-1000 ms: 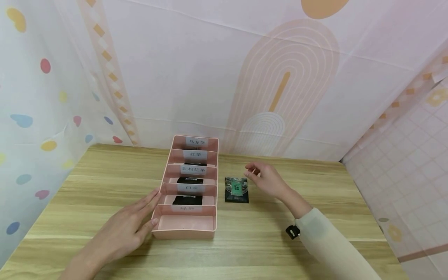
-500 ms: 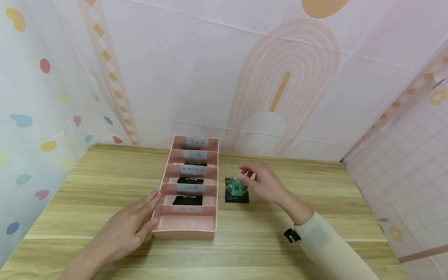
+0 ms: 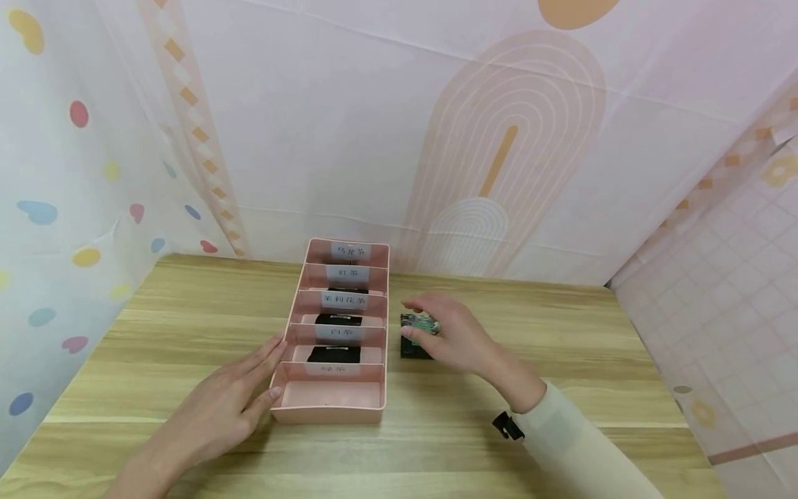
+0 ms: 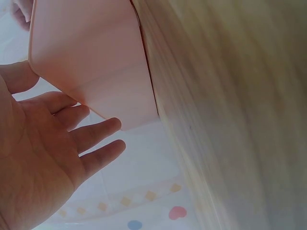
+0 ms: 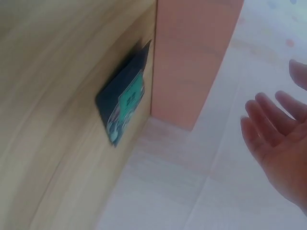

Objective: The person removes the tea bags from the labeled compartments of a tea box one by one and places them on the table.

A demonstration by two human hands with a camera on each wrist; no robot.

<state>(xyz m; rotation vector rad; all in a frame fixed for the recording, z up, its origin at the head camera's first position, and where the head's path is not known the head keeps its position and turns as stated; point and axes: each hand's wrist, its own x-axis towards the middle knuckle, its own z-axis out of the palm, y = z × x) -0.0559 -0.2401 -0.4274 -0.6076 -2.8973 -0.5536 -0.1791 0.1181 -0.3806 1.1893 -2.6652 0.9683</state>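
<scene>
A pink divided box [image 3: 327, 416] stands on the table, its several compartments marked with white paper labels. My left hand [image 3: 215, 409] rests against the box's left side near the front. In the left wrist view, that hand's fingers [image 4: 100, 134] are extended, with the thumb at the rim. To the right of the box lies a flat black tea sachet [image 3: 414, 351] with a green label, plain in the right wrist view. My right hand [image 3: 460, 337] hovers over this sachet, partly covering it in the head view. Its fingers are loosely bent and apart from the sachet.
Black packets [image 3: 334, 355] lie in several compartments; the front one shows a bare pink floor. A patterned cloth [image 3: 349, 138] hangs behind and beside the wooden table [image 3: 436, 443]. A black strap piece [image 3: 508, 425] is attached at the right sleeve.
My right hand has moved left and slightly lower, from beside the sachet to above it. The left hand, the box and the sachet have stayed in place.
</scene>
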